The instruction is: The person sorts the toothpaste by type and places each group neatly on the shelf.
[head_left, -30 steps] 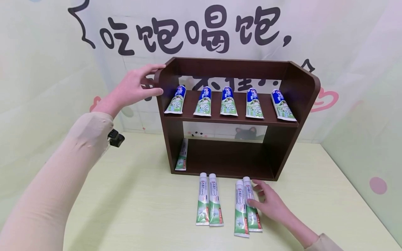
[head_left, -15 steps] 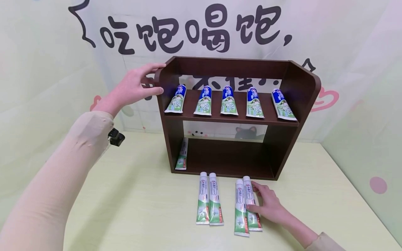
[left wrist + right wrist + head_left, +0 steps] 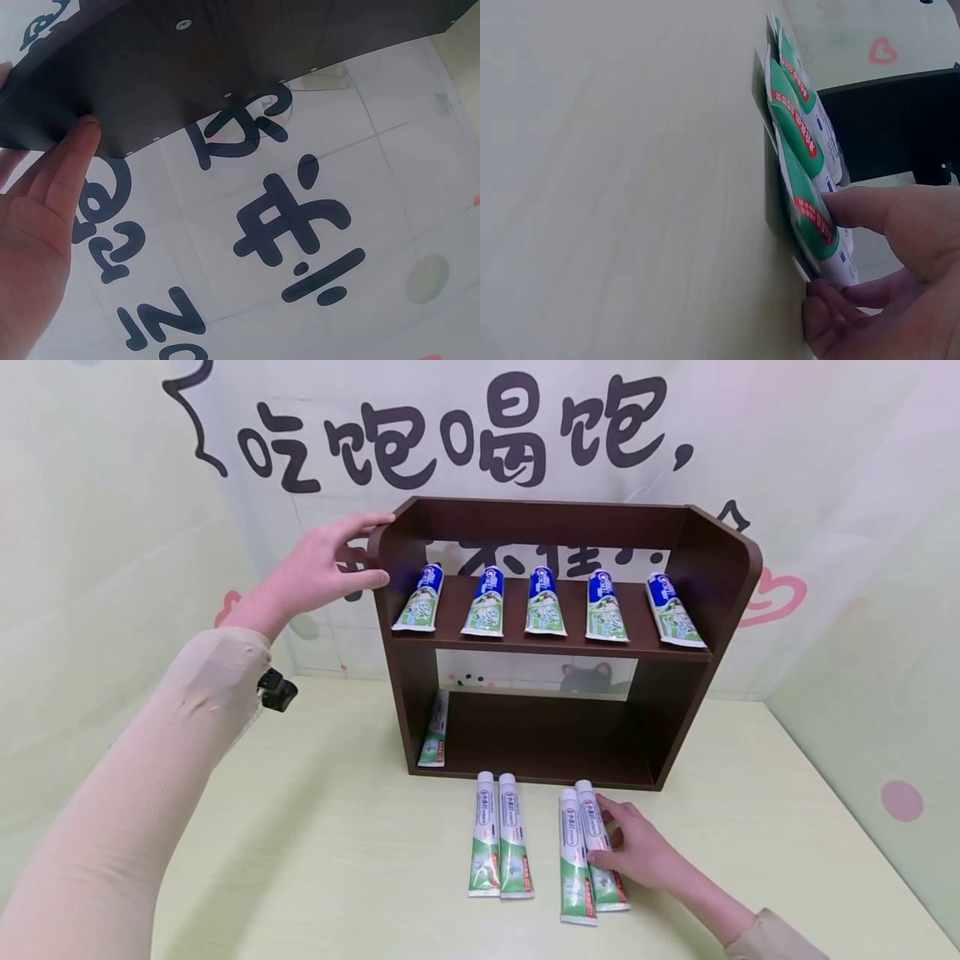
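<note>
My left hand (image 3: 318, 564) grips the upper left side edge of a dark brown two-tier shelf (image 3: 555, 524), thumb in front and fingers over the top. In the left wrist view the fingers lie along the shelf's side panel (image 3: 225, 56). On the table in front, my right hand (image 3: 647, 853) pinches the rightmost white-and-green toothpaste tube (image 3: 591, 817), thumb on its upper face and fingertips at its right edge. That tube (image 3: 810, 206) overlaps the side of a neighbouring toothpaste tube (image 3: 574, 860). Two more toothpaste tubes (image 3: 485, 835) lie side by side to the left.
Several blue-and-green Crest tubes (image 3: 546, 602) stand in a row on the upper tier. One white-and-green tube (image 3: 435, 735) leans at the left end of the lower tier. A printed cloth backdrop (image 3: 135, 527) rises behind the pale table (image 3: 337, 860).
My right thumb has come down along the rightmost tube and the fingers have drawn in against it. The tube's cap end has shifted slightly left. My left hand stays on the shelf.
</note>
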Available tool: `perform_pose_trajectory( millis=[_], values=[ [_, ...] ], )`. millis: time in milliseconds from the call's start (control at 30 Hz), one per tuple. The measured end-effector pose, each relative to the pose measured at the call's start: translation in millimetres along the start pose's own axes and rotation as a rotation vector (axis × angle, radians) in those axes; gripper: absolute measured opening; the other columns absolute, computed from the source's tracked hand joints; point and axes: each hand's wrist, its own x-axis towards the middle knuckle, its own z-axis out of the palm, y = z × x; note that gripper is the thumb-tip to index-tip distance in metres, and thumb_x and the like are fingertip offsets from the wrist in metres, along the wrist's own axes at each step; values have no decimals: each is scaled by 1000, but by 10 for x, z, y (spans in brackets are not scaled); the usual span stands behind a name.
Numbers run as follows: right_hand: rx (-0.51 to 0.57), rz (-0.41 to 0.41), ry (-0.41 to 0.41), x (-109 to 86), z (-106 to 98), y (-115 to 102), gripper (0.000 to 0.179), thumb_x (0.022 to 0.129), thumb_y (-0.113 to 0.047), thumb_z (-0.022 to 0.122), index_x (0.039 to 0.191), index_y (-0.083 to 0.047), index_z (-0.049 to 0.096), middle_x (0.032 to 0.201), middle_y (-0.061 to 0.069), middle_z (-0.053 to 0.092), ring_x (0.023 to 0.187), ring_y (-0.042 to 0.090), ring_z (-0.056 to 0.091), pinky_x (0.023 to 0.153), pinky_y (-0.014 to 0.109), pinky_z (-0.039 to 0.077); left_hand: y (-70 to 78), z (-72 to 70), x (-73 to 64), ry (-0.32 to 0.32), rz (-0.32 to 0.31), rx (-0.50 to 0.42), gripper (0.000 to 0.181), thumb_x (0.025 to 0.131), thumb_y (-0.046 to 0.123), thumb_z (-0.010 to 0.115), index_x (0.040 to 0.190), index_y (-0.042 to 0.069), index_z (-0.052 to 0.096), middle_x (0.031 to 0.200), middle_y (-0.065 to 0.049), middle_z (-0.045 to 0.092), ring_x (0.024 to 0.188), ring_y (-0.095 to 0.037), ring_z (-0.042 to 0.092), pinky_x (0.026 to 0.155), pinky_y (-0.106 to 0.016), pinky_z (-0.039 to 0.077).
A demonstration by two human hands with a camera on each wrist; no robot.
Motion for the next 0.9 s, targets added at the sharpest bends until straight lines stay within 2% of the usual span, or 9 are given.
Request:
perform_pose_trajectory(
  millis=[233,400,467,633,700,900],
  values=[
    [-76,30,11,32,13,-86,81,74,-11,85,144,1,46,106,9,61,78,13,56,62,20,49,5,-1,-8,-2,-1,8,66,89,14,72,149,17,44,139,-11,57,113,-35,67,79,-3,50],
    [-66,38,-38,63,-33,-121,82,73,-11,84,145,-3,46,93,7,66,75,14,59,61,23,50,0,-3,-6,-4,2,6,67,89,15,72,149,16,43,141,-12,56,113,-35,67,79,-3,50],
    [-62,34,-65,77,-64,-125,82,73,-12,84,145,-5,46,89,7,66,74,13,59,60,24,50,-4,-2,-5,-2,2,4,67,89,15,72,149,16,43,140,-12,56,112,-31,69,79,-3,50],
    [-45,1,-121,118,-143,-123,80,73,-13,83,144,-1,47,79,5,66,71,13,60,58,24,51,-11,-3,-2,6,7,-3,67,88,14,73,148,17,44,138,-12,58,101,-5,70,80,-4,51],
    [-39,-10,-137,132,-168,-121,79,74,-13,82,144,0,47,77,5,66,70,13,60,58,24,51,-11,-5,-1,7,8,-3,67,88,14,73,148,17,44,139,-12,58,100,-3,69,79,-4,51],
    [-19,16,-164,157,-212,-120,75,77,-13,81,143,-1,48,79,6,65,71,15,59,59,27,52,-1,-3,-4,1,-7,0,68,88,15,73,149,18,44,140,-12,57,110,-27,70,77,-3,50]
  ],
)
